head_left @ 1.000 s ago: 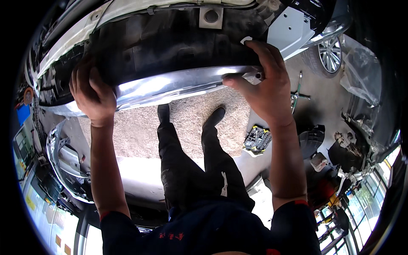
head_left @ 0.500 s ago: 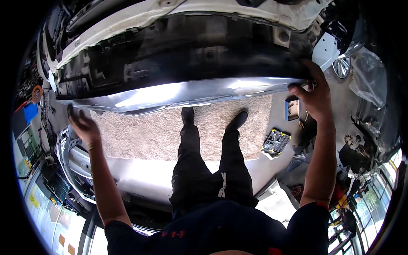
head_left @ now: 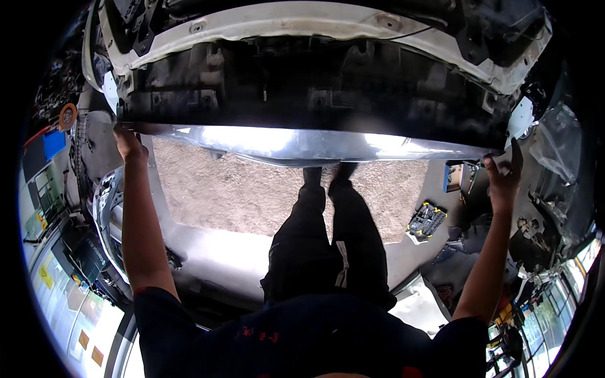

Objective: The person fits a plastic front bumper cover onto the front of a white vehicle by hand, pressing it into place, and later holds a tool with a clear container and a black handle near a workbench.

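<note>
A long, shiny silver bumper beam (head_left: 271,143) spans the front of the car, close under its black front structure (head_left: 283,94). My left hand (head_left: 131,145) grips the beam's left end, its fingers partly hidden under the dark edge. At the other end my right hand (head_left: 504,177) holds the beam, thumb and fingers curled around the tip. The beam lies nearly level between my hands, with a slight bend toward me at its middle. Whether it touches the black structure, I cannot tell.
A whitish crossmember (head_left: 290,16) curves across the car above. My legs (head_left: 334,233) stand over a beige mat (head_left: 208,189). To the right lie a blue-edged box (head_left: 454,176) and a black-and-yellow tool set (head_left: 426,220). Removed car parts (head_left: 110,214) stand at left.
The beam, tilted up at the right before, now looks level. My left hand has moved up to its end from loosely below. My feet have come closer together, and the view has shifted.
</note>
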{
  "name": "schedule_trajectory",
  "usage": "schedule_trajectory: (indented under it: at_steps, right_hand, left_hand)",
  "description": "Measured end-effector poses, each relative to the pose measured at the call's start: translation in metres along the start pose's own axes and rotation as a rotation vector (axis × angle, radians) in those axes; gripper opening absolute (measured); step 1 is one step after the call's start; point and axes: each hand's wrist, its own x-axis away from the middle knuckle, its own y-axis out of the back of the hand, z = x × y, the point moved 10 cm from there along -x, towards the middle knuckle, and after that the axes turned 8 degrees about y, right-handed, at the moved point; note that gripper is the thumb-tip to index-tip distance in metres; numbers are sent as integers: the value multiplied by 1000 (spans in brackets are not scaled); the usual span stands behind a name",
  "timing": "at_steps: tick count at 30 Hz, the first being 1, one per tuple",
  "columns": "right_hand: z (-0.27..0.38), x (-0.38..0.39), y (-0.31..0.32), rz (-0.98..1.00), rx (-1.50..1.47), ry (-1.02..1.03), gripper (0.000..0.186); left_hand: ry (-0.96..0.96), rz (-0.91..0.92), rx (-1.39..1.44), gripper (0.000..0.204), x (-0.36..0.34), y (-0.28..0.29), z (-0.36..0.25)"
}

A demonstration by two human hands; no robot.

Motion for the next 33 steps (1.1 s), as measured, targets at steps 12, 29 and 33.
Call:
schedule_trajectory:
  at_steps: [12, 29, 33]
  right_hand:
    - [71, 67, -109, -75, -766, -769, 29]
    - [176, 120, -208, -157, -719, -828, 31]
    - [194, 118, -222, -183, -725, -878, 32]
  left_hand:
    - [-385, -294, -552, 47, -93, 34, -3]
    - [-636, 248, -493, 48, -13, 24, -22]
    - [-420, 307, -169, 53, -72, 47, -11]
